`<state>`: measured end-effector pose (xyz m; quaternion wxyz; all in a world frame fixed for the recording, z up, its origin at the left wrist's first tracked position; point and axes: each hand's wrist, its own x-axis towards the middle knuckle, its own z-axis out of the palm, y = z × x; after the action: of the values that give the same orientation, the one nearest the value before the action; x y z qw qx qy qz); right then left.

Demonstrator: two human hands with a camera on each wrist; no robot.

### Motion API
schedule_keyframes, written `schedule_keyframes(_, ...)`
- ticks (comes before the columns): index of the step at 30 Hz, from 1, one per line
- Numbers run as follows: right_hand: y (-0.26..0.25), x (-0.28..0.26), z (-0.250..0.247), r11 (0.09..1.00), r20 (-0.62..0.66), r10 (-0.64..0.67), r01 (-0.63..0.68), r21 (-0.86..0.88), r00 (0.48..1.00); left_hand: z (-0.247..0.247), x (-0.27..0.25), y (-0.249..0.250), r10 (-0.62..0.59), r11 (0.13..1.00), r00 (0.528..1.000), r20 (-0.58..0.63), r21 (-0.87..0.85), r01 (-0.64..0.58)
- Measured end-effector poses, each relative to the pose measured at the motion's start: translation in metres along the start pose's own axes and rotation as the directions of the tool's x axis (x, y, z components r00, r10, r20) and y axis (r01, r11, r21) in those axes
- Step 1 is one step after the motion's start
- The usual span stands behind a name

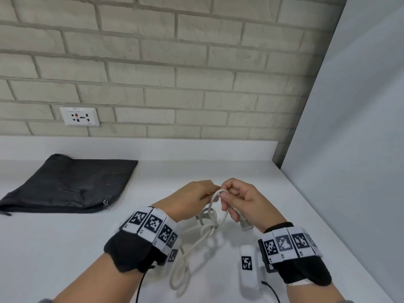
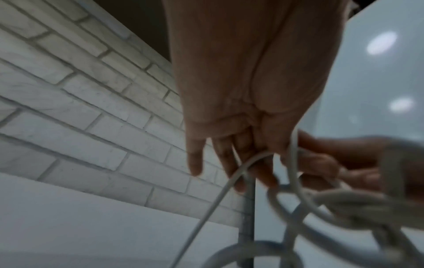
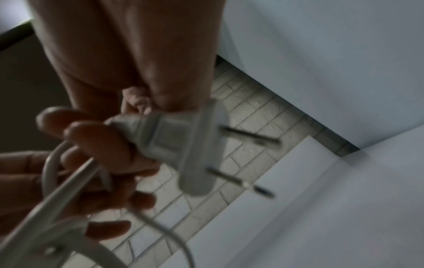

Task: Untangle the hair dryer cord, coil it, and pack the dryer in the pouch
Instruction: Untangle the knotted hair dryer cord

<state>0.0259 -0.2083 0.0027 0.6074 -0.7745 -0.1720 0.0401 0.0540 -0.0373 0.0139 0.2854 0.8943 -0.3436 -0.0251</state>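
Observation:
The white hair dryer cord hangs from both hands above the white counter, with a tight knot just below them and loose loops trailing toward me. My left hand pinches the cord at its top bend; the cord crosses its fingers. My right hand pinches the same bend and keeps the plug in its curled fingers, with the plug showing both pins outward. A grey part shows under the hands; the dryer body is hidden. The black zip pouch lies flat at the left.
A brick wall with a white socket plate backs the counter. A plain white wall closes the right side. A white marker block sits beside my right wrist, and thin black cables run off both wristbands.

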Motion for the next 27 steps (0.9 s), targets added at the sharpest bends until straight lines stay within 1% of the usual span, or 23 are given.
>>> schedule_keyframes(1,0.0,-0.001,-0.002,1.0,-0.008,0.001,-0.001,-0.009,1.0,0.002,0.0,0.0,-0.007,0.999,1.0,-0.014,-0.049,0.006)
schedule_keyframes(3,0.002,-0.003,-0.007,0.999,-0.023,0.02,-0.02,-0.029,1.0,0.004,0.0,-0.005,-0.001,0.991,0.996,-0.092,-0.136,-0.011)
schedule_keyframes(5,0.006,-0.005,-0.012,0.998,-0.029,0.058,-0.059,-0.031,0.998,0.0,-0.002,-0.013,0.0,0.985,0.984,-0.176,-0.168,-0.03)
schedule_keyframes(7,0.01,-0.006,-0.015,0.995,-0.042,0.094,-0.095,-0.024,0.995,-0.006,-0.004,-0.022,-0.071,0.978,0.96,-0.271,-0.207,0.014)
schedule_keyframes(9,0.013,-0.005,-0.016,0.992,-0.076,0.11,-0.115,-0.058,0.991,-0.013,-0.006,-0.032,-0.198,0.951,0.902,-0.384,-0.299,0.081)
schedule_keyframes(10,0.013,-0.005,-0.015,0.991,-0.106,0.109,-0.117,-0.071,0.988,-0.016,-0.006,-0.036,-0.264,0.933,0.86,-0.436,-0.343,0.112)
schedule_keyframes(12,0.015,-0.002,-0.014,0.989,-0.198,0.119,-0.135,-0.068,0.973,-0.022,-0.009,-0.041,-0.387,0.894,0.759,-0.524,-0.416,0.169)
schedule_keyframes(14,0.016,-0.001,-0.013,0.986,-0.291,0.159,-0.167,-0.004,0.944,-0.027,-0.013,-0.044,-0.466,0.864,0.658,-0.592,-0.464,0.194)
schedule_keyframes(15,0.016,0.0,-0.013,0.982,-0.325,0.188,-0.179,0.059,0.927,-0.029,-0.015,-0.044,-0.478,0.861,0.627,-0.615,-0.469,0.197)
schedule_keyframes(16,0.016,0.0,-0.013,0.974,-0.348,0.219,-0.181,0.137,0.912,-0.031,-0.017,-0.044,-0.479,0.865,0.611,-0.63,-0.459,0.203)
schedule_keyframes(17,0.015,0.001,-0.013,0.959,-0.358,0.249,-0.177,0.223,0.9,-0.032,-0.019,-0.044,-0.477,0.869,0.61,-0.633,-0.442,0.221)
schedule_keyframes(18,0.013,0.001,-0.013,0.939,-0.356,0.272,-0.166,0.302,0.894,-0.032,-0.02,-0.044,-0.479,0.87,0.621,-0.62,-0.431,0.24)
schedule_keyframes(20,0.009,0.003,-0.012,0.902,-0.338,0.291,-0.138,0.409,0.895,-0.03,-0.02,-0.047,-0.513,0.847,0.67,-0.537,-0.442,0.295)
schedule_keyframes(23,0.003,0.005,-0.013,0.876,-0.296,0.267,-0.103,0.472,0.917,-0.025,-0.019,-0.047,-0.576,0.805,0.731,-0.366,-0.408,0.43)
schedule_keyframes(24,0.001,0.005,-0.013,0.868,-0.281,0.261,-0.097,0.486,0.923,-0.024,-0.019,-0.046,-0.574,0.808,0.745,-0.339,-0.381,0.449)
schedule_keyframes(25,-0.001,0.006,-0.014,0.855,-0.271,0.266,-0.097,0.51,0.925,-0.024,-0.019,-0.042,-0.562,0.819,0.753,-0.343,-0.355,0.45)
schedule_keyframes(26,-0.002,0.006,-0.014,0.831,-0.266,0.28,-0.094,0.549,0.922,-0.025,-0.02,-0.037,-0.534,0.841,0.747,-0.395,-0.335,0.424)
schedule_keyframes(27,-0.003,0.006,-0.014,0.796,-0.265,0.304,-0.091,0.598,0.915,-0.028,-0.022,-0.031,-0.493,0.869,0.723,-0.484,-0.321,0.377)
